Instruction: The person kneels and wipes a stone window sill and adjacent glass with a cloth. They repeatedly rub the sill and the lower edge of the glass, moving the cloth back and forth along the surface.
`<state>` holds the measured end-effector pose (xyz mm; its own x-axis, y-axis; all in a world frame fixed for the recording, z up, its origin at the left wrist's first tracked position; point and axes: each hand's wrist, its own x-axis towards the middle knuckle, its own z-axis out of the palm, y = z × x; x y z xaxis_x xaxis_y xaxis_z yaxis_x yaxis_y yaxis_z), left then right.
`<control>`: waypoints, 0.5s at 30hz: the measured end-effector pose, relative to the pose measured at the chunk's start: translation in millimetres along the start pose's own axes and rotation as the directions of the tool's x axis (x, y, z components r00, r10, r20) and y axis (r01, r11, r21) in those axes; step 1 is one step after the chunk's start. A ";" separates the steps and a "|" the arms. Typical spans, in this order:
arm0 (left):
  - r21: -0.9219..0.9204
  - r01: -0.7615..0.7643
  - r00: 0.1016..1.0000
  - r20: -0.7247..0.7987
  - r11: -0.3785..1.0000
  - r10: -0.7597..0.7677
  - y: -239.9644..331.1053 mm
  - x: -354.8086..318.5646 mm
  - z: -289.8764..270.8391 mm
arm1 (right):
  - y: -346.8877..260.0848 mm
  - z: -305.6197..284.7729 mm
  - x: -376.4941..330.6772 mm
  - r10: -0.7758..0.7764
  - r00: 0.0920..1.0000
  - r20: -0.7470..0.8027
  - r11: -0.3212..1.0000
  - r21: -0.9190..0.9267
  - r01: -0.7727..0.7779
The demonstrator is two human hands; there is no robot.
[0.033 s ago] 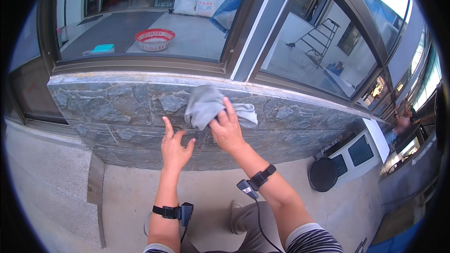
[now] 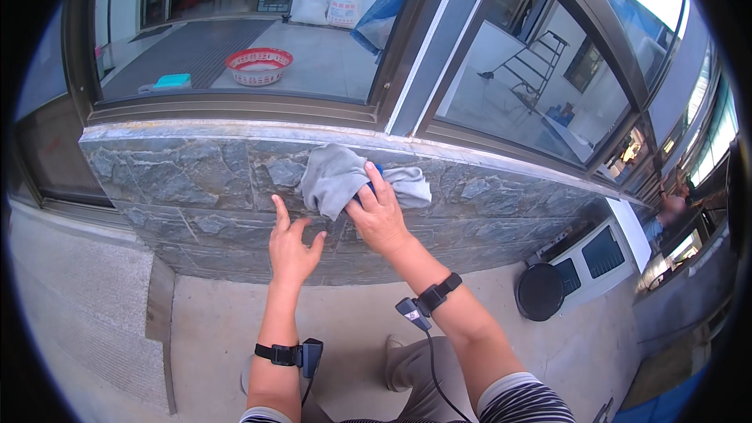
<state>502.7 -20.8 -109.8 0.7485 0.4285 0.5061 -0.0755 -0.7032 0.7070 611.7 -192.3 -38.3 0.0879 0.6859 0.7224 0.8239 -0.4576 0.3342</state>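
My right hand (image 2: pixel 381 221) grips a bunched grey cloth (image 2: pixel 333 178) against the grey stone-tiled wall (image 2: pixel 207 184), just under the window ledge. One end of the cloth sticks out to the right of my fingers. A bit of something blue (image 2: pixel 378 168) shows beside my index finger; its kind is hidden. To the left and a little lower, my left hand (image 2: pixel 293 252) is empty, fingers spread, in front of the wall. Whether its fingertips touch the stone I cannot tell. Each forearm wears a black strap with a small dark device and a cable.
Above the ledge are brown-framed window panes (image 2: pixel 235 112). Through the glass I see a red and white basin (image 2: pixel 259 68), white sacks (image 2: pixel 345 4) and a stepladder (image 2: pixel 536 70). On the right stand a round black object (image 2: pixel 539 291) and a white panelled unit (image 2: pixel 599 254). A concrete step (image 2: pixel 94 298) lies left.
The cloth and my right hand have shifted slightly left, and more of the blue piece by my index finger shows. My left hand stays put.
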 end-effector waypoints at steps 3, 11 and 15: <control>0.010 -0.016 1.000 0.015 1.000 0.016 -3.8 0.1 -2.6 | 23.6 -7.2 -12.5 0.020 0.999 -0.048 0.999 0.026 -0.019; -0.055 -0.048 0.995 0.084 0.997 0.052 -14.7 -2.6 -13.0 | 92.2 -14.1 -100.3 0.838 0.349 -0.419 0.453 0.178 -0.874; -0.075 -0.005 0.993 0.114 0.997 0.013 -14.0 -2.5 -11.2 | 54.5 5.4 -59.9 0.877 0.312 -0.365 0.427 0.294 -0.856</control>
<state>494.5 -5.6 -115.5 0.8177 0.3518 0.4557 -0.1278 -0.6609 0.7395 654.4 -255.3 -66.6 0.5455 -0.3941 0.7396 0.4406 -0.6159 -0.6531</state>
